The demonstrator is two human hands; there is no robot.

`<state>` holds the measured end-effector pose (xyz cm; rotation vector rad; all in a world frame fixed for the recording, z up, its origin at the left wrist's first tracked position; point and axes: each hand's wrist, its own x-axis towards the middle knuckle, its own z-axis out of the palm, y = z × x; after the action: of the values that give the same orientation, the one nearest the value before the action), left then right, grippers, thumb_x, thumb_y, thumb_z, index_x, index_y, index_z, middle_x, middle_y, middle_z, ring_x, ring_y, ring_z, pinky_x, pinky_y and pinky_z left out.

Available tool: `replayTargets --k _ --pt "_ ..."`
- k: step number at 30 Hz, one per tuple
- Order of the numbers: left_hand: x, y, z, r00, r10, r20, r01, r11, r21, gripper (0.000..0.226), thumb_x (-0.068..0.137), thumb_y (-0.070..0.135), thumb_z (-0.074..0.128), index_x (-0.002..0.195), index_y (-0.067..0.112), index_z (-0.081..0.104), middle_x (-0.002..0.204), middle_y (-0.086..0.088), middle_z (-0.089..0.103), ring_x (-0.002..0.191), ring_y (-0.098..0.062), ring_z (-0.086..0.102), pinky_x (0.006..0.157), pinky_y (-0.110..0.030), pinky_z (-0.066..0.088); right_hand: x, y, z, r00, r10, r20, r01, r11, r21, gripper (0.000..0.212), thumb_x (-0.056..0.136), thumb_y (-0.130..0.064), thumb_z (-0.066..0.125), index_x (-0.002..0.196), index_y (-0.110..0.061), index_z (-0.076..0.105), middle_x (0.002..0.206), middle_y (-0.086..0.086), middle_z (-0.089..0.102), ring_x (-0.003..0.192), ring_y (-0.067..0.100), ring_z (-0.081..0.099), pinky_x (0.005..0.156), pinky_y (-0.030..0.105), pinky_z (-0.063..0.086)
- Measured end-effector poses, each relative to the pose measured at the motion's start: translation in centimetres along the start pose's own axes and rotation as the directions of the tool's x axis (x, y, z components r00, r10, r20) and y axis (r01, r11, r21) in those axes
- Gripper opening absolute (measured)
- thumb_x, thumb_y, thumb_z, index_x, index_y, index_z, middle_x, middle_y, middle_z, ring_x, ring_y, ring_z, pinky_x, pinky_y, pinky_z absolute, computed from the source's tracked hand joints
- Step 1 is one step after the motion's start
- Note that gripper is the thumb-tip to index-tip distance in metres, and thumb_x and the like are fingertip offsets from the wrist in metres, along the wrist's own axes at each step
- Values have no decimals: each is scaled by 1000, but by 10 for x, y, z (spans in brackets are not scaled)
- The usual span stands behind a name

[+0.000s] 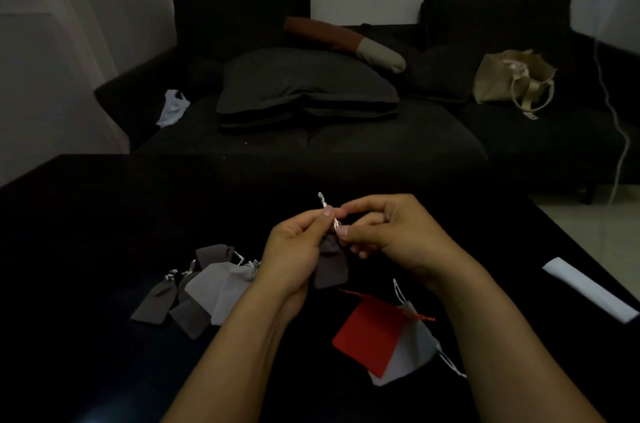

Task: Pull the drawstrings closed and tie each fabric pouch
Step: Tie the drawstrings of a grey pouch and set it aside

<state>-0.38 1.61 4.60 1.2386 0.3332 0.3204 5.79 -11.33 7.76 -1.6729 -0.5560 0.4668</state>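
Left hand: pinches the silver drawstring of a dark grey pouch.
Right hand: pinches the same drawstring, fingertips meeting the left's.
Pouch: hangs between both hands above the desk.
Left of hands: pile of grey pouches.
Below right hand: red pouch atop a light one.

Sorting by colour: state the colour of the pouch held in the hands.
Dark brownish-grey pouch, white drawstring; head view.

Your left hand and right hand are bare, no gloves, rings or watch showing, and both forearms are uncovered with no sleeve in view.
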Motion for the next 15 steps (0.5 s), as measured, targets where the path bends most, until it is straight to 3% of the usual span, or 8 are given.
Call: replayTargets --k 6,10,15 --pt "-3 5 -4 995 59 82 -57 998 -29 16 91 13 62 101 5 73 88 -10 75 78 -13 70 69 -20 57 -1 1 -3 996 59 60 -64 994 85 13 84 -4 73 98 -3 74 72 13 72 58 11 63 53 18 51" --pt "-4 9 -9 989 125 75 -128 991 29 13 85 8 68 96 9 74 85 -6 77 80 -10 72 67 -15 54 -5 -2 -5 996 78 50 -80 995 53 15 83 -8 75 90 4 72 69 12 72 54 10 62 49 17 49" --pt "-6 15 -14 979 181 89 -190 976 102 16 77 1 72 92 5 74 86 -12 77 79 -15 74 72 -20 57 -6 -3 -5 999 25 31 -23 998 -51 13 84 -6 73 84 6 69 59 8 66 48 8 57 45 17 44"
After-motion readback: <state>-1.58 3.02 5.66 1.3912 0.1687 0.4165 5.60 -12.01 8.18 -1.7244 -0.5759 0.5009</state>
